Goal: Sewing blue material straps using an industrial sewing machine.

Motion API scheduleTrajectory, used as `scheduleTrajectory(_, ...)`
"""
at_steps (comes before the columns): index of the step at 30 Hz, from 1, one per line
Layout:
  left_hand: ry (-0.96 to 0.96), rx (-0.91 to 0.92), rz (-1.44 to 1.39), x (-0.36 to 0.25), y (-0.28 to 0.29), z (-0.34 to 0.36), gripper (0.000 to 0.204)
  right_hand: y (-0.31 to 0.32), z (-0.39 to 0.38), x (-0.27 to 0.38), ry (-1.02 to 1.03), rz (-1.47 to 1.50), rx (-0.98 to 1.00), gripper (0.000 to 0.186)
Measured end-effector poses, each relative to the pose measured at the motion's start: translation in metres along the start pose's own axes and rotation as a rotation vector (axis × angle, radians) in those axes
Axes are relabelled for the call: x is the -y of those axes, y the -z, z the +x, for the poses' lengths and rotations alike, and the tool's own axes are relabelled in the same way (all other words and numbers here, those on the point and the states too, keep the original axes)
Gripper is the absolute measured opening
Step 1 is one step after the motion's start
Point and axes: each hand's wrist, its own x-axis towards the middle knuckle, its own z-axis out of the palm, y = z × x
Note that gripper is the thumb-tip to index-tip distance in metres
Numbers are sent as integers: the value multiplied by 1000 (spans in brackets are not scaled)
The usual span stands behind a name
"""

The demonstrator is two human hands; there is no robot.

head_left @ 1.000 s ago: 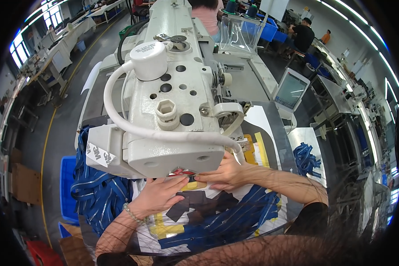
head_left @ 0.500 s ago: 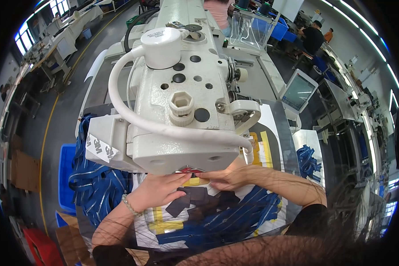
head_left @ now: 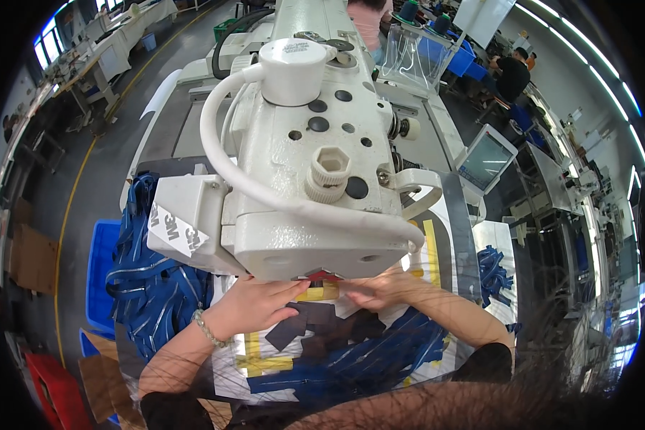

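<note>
Counter (head_left: 457, 236) carries a white sewing machine head (head_left: 301, 247). Left hand (head_left: 254, 307) has fingers straight under its front edge; right hand (head_left: 385, 288) opposite, fingertips partly hidden. Can't tell if either grips anything. Dark fabric patches (head_left: 288, 331) lie by the gap between my hands, nearer me; blue zipper strips (head_left: 365, 362) nearer still.

Sewing machine head (head_left: 287, 154): white, with black round plugs (head_left: 356, 188) and a red chevron badge (head_left: 319, 275). Hose (head_left: 265, 197): white. Zipper strips (head_left: 351, 369): blue, thin silvery line lengthwise. Fabric patches (head_left: 287, 335): dark grey to black. Tape strips (head_left: 269, 364): yellow. Plastic bin (head_left: 102, 276): blue. Bead bracelet (head_left: 206, 328): pale green. Sleeves (head_left: 484, 362): black. Floor (head_left: 104, 208): grey, yellow stripe (head_left: 67, 215). Cardboard box (head_left: 34, 258): brown.
</note>
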Motion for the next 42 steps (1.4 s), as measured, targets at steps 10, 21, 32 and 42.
scheduleTrajectory(10,49,52,81,-8,6,-3,55,1,-13,67,-124,-115,-74,23)
scheduleTrajectory(21,11,-7,114,-9,7,-2,49,-39,-31,141,104,-459,17,26)
scheduleTrajectory(32,-15,-45,108,-8,5,-3,47,-46,-22,140,-149,-62,191,29)
scheduleTrajectory(42,-16,18,174,-4,3,-2,42,34,-34,66,-410,49,-234,33)
